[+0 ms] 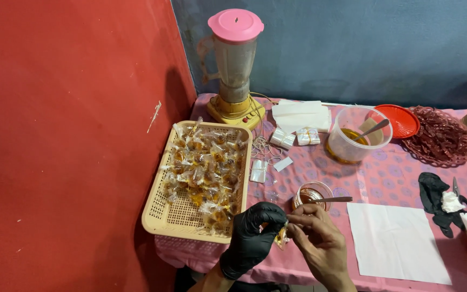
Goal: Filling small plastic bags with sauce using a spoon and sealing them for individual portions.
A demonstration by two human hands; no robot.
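both hands' fingers (pixel 293 223) pinching small wrapped sweet (pixel 281 236)

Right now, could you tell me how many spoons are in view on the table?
2. One spoon rests across the small glass jar just beyond the hands; the other spoon stands in the clear plastic tub farther back. Others may be hidden.

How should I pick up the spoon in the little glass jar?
Grip the spoon by its free handle end, coming from the right. Its bowl sits inside the small glass jar, while the handle lies across the rim, sticking out rightward over the pink tablecloth.
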